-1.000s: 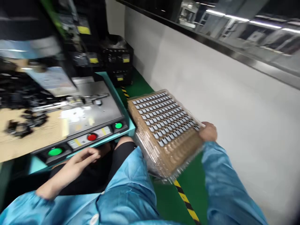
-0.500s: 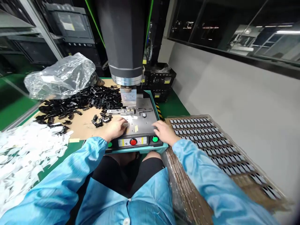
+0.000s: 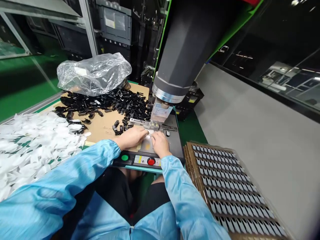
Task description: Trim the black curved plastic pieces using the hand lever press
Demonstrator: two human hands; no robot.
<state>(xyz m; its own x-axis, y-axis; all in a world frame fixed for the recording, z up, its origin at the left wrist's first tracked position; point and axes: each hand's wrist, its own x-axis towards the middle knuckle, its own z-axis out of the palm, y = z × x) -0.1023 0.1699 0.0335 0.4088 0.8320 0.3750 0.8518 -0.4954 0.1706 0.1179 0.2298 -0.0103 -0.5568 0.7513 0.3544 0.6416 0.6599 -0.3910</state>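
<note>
Blue sleeves (image 3: 67, 181) reach forward from both sides of the lap to a grey metal plate (image 3: 176, 145), where two bare hands meet over thin white plastic pieces (image 3: 150, 132). These lie at the middle of the plate, just in front of a metal fixture (image 3: 153, 124). The left hand (image 3: 135, 136) comes in with its fingers curled and their tips at the pieces; the right hand (image 3: 160, 142) bends its fingers toward them from the other side. Whether either hand pinches a piece or only touches it, I cannot tell.

Above the fixture hangs a silvery block-shaped press tool (image 3: 160, 112), beneath a dark grey machine column (image 3: 185, 50) that leans in the view. One small dark-and-pale part (image 3: 167, 133) sits on the plate to the right of the right hand's fingers. On the machine's front edge are a green button (image 3: 124, 157) and a red button (image 3: 151, 161).

To the left, tan cardboard (image 3: 98, 129) bears a heap of black plastic clips (image 3: 102, 101), with a crumpled clear bag (image 3: 93, 75) behind. A broad pile of white plastic blanks (image 3: 45, 143) spreads nearer the person. To the right, rows of pale-faced parts (image 3: 227, 181) fill a brown tray (image 3: 194, 165) atop a stack.
</note>
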